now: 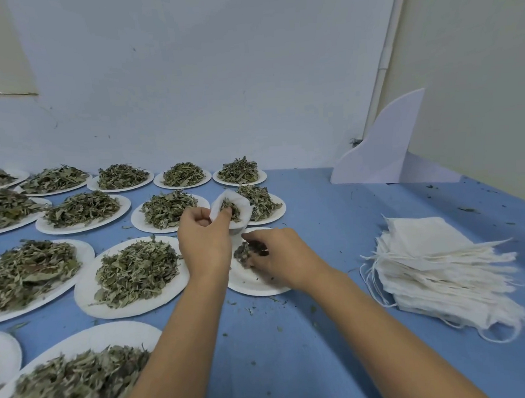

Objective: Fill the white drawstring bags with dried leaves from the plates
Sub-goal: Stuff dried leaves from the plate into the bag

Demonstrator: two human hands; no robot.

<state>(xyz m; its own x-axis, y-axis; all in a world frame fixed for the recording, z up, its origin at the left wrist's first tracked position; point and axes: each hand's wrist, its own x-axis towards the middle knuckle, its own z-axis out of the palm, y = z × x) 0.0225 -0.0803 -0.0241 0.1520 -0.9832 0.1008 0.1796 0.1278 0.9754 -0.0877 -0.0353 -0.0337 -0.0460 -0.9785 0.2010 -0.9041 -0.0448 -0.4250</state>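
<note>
Our left grip and right grip were bare hands. Our left forearm and right forearm were bare too, uncovered all the way to the lower edge of the view. Both arms looked slim and smooth, each widening from a narrow wrist toward the elbow.
</note>
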